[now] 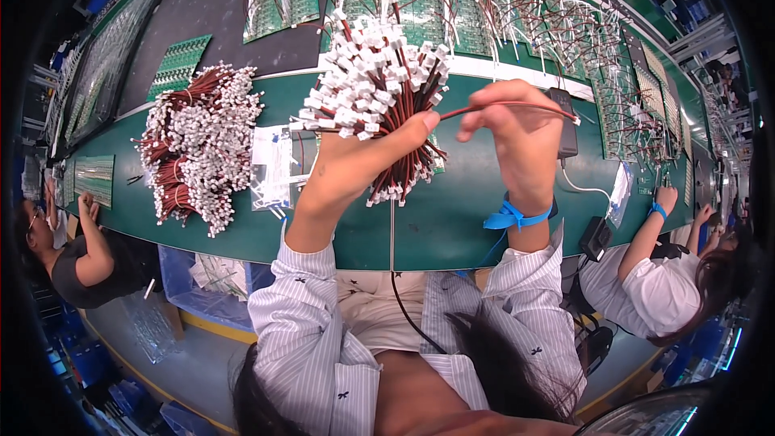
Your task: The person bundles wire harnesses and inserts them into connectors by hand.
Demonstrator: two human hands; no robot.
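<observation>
In my left hand is a thick bundle of thin red-and-black cables with white plug connectors at both ends. The thumb presses across the bundle's middle. One dark red cable sticks out to the right from near that thumb tip. It passes between the curled fingers of my right hand, which are slightly blurred, and its small white plug hangs beyond them. A blue wrist strap is tied around my right wrist. Both hands are above the green table.
Left of me lies a heap of similar tied cable bundles, beside a clear bag of white parts. Green circuit boards with wires stand along the back. A black adapter is behind my right hand. Co-workers sit on both sides.
</observation>
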